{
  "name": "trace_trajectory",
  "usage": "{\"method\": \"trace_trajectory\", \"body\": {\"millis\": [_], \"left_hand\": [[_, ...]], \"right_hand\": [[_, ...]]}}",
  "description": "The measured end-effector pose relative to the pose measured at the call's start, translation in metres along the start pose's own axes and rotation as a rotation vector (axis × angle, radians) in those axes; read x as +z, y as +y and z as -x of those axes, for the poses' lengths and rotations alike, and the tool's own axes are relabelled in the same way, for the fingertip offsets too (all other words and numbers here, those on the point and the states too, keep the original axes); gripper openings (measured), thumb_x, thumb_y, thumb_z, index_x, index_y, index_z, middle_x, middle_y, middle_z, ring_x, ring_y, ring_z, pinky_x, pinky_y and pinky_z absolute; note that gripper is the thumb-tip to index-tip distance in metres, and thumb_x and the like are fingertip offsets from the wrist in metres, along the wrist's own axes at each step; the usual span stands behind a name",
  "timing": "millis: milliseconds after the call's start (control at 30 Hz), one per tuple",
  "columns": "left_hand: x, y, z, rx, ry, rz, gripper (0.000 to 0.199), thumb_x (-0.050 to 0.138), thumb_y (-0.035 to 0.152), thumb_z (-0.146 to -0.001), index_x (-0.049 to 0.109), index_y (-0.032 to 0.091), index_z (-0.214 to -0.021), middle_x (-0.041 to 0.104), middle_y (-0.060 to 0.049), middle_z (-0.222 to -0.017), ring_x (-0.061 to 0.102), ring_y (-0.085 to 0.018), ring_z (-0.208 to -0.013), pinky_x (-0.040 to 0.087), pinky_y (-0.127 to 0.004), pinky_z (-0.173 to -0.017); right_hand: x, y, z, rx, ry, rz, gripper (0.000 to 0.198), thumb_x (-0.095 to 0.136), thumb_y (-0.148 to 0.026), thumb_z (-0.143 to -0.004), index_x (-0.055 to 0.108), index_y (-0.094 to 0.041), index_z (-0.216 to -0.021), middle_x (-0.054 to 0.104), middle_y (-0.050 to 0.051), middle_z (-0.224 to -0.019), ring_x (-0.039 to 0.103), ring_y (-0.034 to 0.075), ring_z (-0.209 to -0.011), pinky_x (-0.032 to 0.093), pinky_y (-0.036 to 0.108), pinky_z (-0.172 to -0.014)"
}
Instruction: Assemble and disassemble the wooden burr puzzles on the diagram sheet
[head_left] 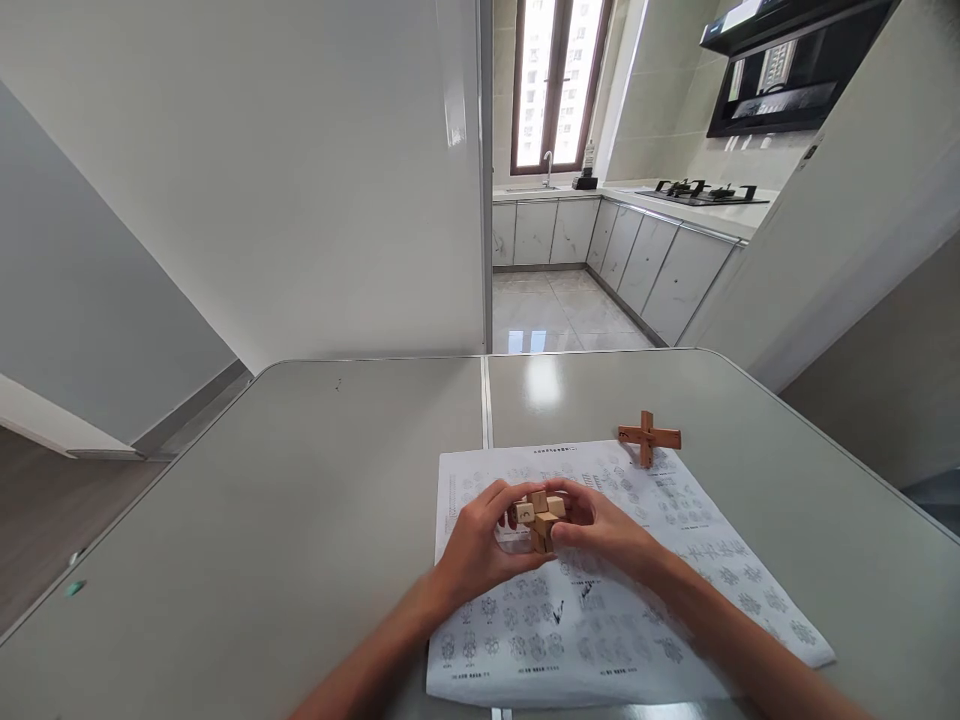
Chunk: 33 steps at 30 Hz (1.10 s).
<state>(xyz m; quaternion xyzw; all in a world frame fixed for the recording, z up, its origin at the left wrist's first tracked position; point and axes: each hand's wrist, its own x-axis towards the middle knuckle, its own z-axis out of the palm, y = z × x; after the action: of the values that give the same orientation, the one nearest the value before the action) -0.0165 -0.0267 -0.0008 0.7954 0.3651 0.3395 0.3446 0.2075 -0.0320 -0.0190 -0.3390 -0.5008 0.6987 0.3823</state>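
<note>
Between my two hands is a wooden burr puzzle [541, 520] made of interlocking light-brown blocks, held above a printed sheet. My left hand [484, 540] grips it from the left, with the thumb below and the fingers curled over the top. From the right, my right hand [596, 522] pinches it with thumb and fingers. A dark mark shows on one block end. Under both hands lies the white instruction sheet [540, 655], printed with rows of small line drawings. Some of the puzzle's blocks are hidden by my fingers.
Two crossed reddish-brown wooden sticks [646, 438] lie at the sheet's far right corner. The grey table [337, 520] has a seam down its middle. A small green thing [75, 588] is near the left edge. Beyond are a white wall and a kitchen counter [675, 215].
</note>
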Motion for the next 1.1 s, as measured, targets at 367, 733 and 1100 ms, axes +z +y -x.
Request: {"method": "trace_trajectory", "body": {"millis": [367, 733, 1100], "left_hand": [[-0.005, 0.004, -0.006, -0.071, 0.067, 0.136, 0.067, 0.092, 0.027, -0.071, 0.062, 0.029, -0.132, 0.072, -0.001, -0.111, 0.068, -0.018, -0.091, 0.057, -0.031, -0.08], [-0.007, 0.005, -0.004, 0.054, 0.013, 0.066, 0.066, 0.089, 0.035, -0.077, 0.061, 0.03, -0.136, 0.069, -0.003, -0.115, 0.065, -0.02, -0.101, 0.054, -0.035, -0.092], [-0.005, -0.004, -0.008, -0.135, 0.069, 0.179, 0.052, 0.064, 0.037, -0.098, 0.049, 0.035, -0.148, 0.06, -0.006, -0.128, 0.065, -0.015, -0.092, 0.059, -0.03, -0.078]], "right_hand": [[0.011, -0.011, 0.004, -0.134, 0.064, 0.195, 0.036, 0.055, -0.057, -0.102, 0.057, -0.028, -0.122, 0.075, 0.007, -0.11, 0.072, 0.025, -0.099, 0.055, 0.045, -0.093], [0.01, -0.006, 0.003, -0.156, 0.051, 0.333, 0.045, 0.045, -0.06, -0.105, 0.06, -0.022, -0.085, 0.064, 0.002, -0.078, 0.06, 0.019, -0.075, 0.048, 0.032, -0.074], [0.004, -0.005, -0.003, 0.04, 0.104, -0.17, 0.048, 0.06, -0.064, -0.096, 0.063, -0.019, -0.08, 0.058, -0.001, -0.06, 0.052, 0.014, -0.052, 0.045, 0.028, -0.055]]}}
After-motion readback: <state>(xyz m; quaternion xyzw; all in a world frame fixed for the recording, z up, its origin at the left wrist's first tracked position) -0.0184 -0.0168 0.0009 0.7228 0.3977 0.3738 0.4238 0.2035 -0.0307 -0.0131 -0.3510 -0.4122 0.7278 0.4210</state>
